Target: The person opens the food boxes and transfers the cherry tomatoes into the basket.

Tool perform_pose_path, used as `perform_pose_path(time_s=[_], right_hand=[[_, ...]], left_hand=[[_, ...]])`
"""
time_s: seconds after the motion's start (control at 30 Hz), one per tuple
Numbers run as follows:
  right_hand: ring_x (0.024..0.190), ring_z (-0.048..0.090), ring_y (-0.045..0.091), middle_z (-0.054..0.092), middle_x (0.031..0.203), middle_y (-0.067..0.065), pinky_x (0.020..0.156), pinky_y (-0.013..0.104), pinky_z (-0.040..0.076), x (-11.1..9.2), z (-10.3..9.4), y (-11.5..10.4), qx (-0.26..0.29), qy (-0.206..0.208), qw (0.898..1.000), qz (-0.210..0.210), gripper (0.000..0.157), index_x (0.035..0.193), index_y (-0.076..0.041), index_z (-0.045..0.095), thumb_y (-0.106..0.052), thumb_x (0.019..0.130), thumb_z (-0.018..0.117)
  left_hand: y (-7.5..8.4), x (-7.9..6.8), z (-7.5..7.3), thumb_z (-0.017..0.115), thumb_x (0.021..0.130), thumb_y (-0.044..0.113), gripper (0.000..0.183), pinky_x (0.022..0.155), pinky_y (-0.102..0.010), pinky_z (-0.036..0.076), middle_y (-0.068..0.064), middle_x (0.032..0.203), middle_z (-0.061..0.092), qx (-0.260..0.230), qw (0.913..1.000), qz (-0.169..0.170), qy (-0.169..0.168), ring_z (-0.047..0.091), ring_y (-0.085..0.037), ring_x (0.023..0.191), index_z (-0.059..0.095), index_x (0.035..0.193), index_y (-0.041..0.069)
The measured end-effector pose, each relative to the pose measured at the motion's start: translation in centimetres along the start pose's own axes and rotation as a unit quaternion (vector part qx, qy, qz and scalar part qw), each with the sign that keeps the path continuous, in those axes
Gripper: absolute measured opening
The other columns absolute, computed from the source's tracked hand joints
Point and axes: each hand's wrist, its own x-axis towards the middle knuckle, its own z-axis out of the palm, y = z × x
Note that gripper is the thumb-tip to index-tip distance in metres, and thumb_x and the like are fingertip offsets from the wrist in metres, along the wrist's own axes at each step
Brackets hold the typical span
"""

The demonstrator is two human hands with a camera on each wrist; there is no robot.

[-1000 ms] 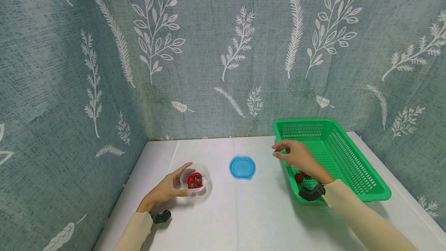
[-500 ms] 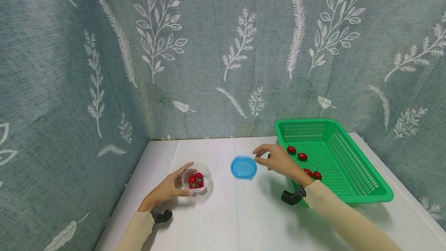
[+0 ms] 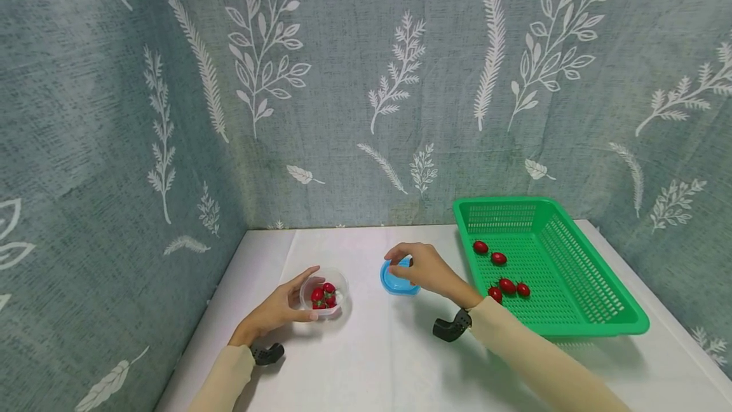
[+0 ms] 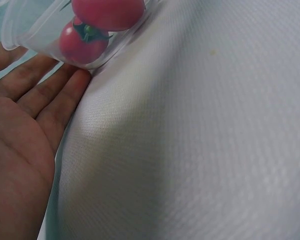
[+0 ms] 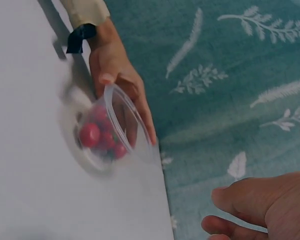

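Note:
At the left of the white table, my left hand holds a clear round plastic container between thumb and fingers. Several red cherry tomatoes with green stems lie in it; the left wrist view shows two tomatoes close up through its wall. My right hand hovers over a blue lid, fingers bent and partly covering it. Something dark shows within its fingers, too shaded to identify. In the right wrist view, thumb and fingertips of the right hand stand apart, with no tomato visible between them.
A green slotted basket stands at the right, with several tomatoes along its left side. Patterned grey-green cloth closes off the back and sides. White tablecloth lies in front.
My right hand has moved left, from above the basket's left side to above the blue lid, uncovering tomatoes in the basket. The left hand has kept its place at the container.

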Motion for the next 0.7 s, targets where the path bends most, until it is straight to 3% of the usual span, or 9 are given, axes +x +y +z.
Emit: perform_pose_path(time_s=[0.23, 0.43, 0.7], right_hand=[[0.069, 0.066, 0.015, 0.073, 0.097, -0.005, 0.060, 0.029, 0.057, 1.3, 2.7, -1.0, -0.015, 0.000, 0.999, -0.029, 0.015, 0.110, -0.017, 0.075, -0.020, 0.096, 0.075], [0.052, 0.058, 0.016, 0.073, 0.097, -0.005, 0.052, 0.031, 0.056, 2.1, 4.5, -2.1, -0.001, -0.024, 0.999, -0.033, 0.017, 0.112, -0.016, 0.075, -0.019, 0.096, 0.075], [0.053, 0.060, 0.016, 0.074, 0.100, -0.002, 0.053, 0.029, 0.056, 3.0, 6.6, -2.9, 0.004, -0.051, 0.998, -0.026, 0.019, 0.113, -0.013, 0.075, -0.020, 0.095, 0.076]], left_hand=[[0.0, 0.1, 0.0, 0.087, 0.085, 0.015, 0.105, 0.120, -0.049, 0.026, -0.008, 0.160, 0.041, 0.000, 1.0000, 0.003, -0.005, 0.025, -0.028, 0.154, 0.021, 0.166, 0.019], [0.1, 0.2, 0.1, 0.088, 0.084, 0.016, 0.106, 0.119, -0.040, 0.031, -0.011, 0.160, 0.041, 0.008, 1.0000, -0.003, -0.001, 0.031, -0.031, 0.151, 0.021, 0.166, 0.019], [0.0, 0.2, 0.1, 0.089, 0.083, 0.018, 0.107, 0.120, -0.054, 0.026, -0.010, 0.161, 0.040, 0.010, 0.9999, -0.006, 0.001, 0.028, -0.031, 0.152, 0.021, 0.166, 0.019]])
